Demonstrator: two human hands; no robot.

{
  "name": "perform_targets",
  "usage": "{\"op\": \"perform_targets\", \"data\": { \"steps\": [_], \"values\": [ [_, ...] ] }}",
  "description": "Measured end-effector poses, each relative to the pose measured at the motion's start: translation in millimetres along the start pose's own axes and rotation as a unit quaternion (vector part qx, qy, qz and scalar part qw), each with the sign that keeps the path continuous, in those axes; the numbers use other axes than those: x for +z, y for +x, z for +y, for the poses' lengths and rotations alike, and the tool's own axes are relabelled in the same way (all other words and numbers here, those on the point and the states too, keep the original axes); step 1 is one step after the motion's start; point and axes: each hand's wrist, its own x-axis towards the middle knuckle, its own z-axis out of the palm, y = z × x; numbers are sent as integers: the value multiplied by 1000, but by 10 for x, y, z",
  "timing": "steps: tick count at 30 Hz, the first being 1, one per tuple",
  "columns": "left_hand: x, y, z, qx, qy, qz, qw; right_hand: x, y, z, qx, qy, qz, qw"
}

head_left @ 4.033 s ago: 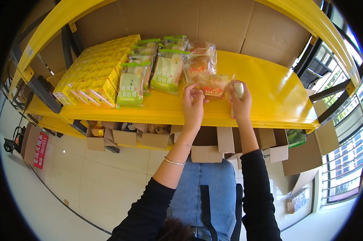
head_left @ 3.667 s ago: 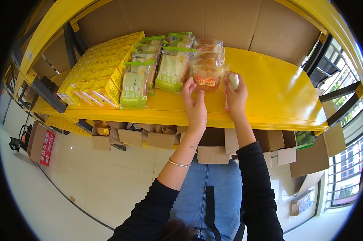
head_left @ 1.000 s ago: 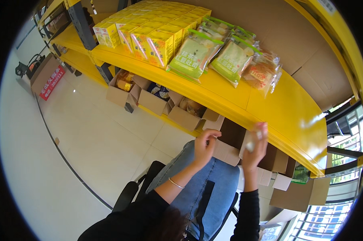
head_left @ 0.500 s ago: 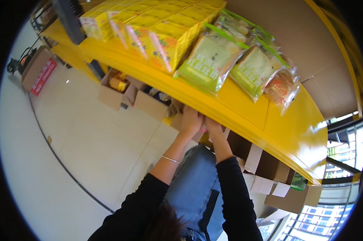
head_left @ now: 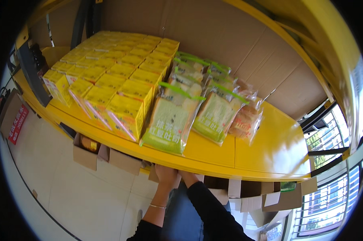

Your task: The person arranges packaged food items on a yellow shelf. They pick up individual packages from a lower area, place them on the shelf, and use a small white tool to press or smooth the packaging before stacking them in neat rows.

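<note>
Both my hands reach under the front edge of a yellow shelf [head_left: 213, 170]. My left hand [head_left: 165, 173], with a thin bracelet on its wrist, is close beside my right hand [head_left: 187, 177]. The shelf edge and the cardboard beneath it hide the fingers of both, so whatever they touch or hold cannot be made out. Nearest to them is a cardboard box flap [head_left: 153, 174]. On the shelf above stand rows of yellow drink cartons [head_left: 127, 106], the front ones with straws on their sides. Beside these lie bagged bread slices [head_left: 170, 120] in green-and-clear packs.
More bagged bread [head_left: 214, 114] and a reddish-packed bun [head_left: 245, 122] lie to the right. Below the shelf are open cardboard boxes [head_left: 85, 157], others with raised flaps [head_left: 251, 204] at the right. A dark upright post [head_left: 33, 78] stands at the left.
The view has tilted up, showing more of the shelf top and less of my arms. My hands stay below the shelf edge, now more hidden by it.
</note>
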Motion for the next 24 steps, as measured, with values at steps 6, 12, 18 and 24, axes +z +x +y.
{"op": "perform_targets", "data": {
  "steps": [6,12,18,24],
  "values": [
    [-83,-106,-85,-74,-142,20,987,-748,-458,-599,91,342,-136,925],
    [-641,-413,607,-98,-213,86,968,-1191,-1189,-884,160,425,-110,884],
    [-993,-850,1230,-77,-289,92,950,-1915,-2044,-868,111,471,-140,864],
    [-1187,-1539,1713,24,-316,-34,948,-2808,-2677,-626,-120,178,-6,977]
  ]
}}
